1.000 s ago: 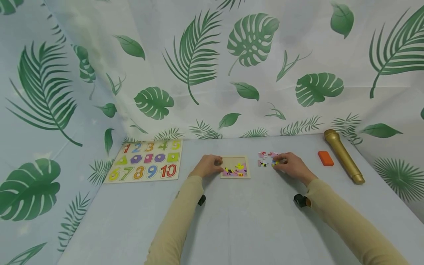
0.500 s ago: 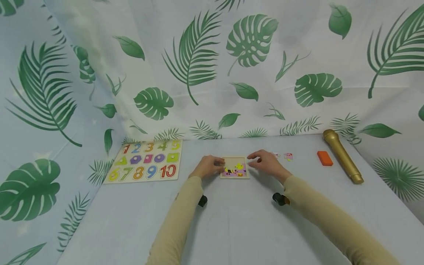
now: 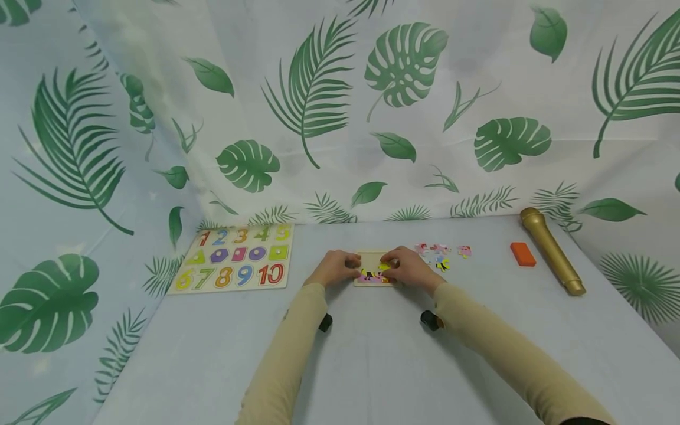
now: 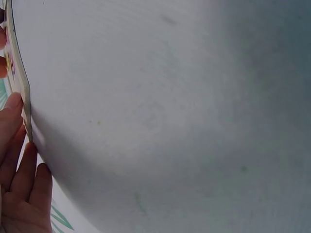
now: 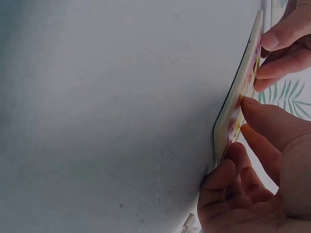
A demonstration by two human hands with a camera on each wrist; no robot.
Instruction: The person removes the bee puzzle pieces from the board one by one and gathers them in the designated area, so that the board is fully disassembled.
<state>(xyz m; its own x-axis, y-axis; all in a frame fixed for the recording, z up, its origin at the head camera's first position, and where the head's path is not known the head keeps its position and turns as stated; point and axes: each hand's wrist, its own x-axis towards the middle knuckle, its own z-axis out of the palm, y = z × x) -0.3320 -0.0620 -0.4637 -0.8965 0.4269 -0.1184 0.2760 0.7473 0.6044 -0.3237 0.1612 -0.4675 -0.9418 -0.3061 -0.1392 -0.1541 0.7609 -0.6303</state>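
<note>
Holding the frame (image 3: 370, 260) by its left side, the left hand (image 3: 333, 268) pinches the rim between thumb and fingers, while the right hand (image 3: 409, 268) lies over the opposite side. The head view shows the frame on the bench (image 3: 372, 354) between both hands, yellow and pink picture along its lower part and bare wood above; the right hand hides the right end. The right wrist view shows the right thumb touching the picture, the index fingertip close by and the other fingers bent at the rim; whether that grip has a piece in it cannot be told. The head view alone takes in the orange block (image 3: 523, 254) and the gold mic (image 3: 552, 251), far to the right. Loose pieces (image 3: 464, 251) lie just beyond the right hand, with room between them and the block. The number board (image 3: 228, 289) has its right edge apart from the left hand and its back edge near the leafy cloth (image 3: 340, 147). A broad stretch of bench lies between the forearms, in front of the frame.
</note>
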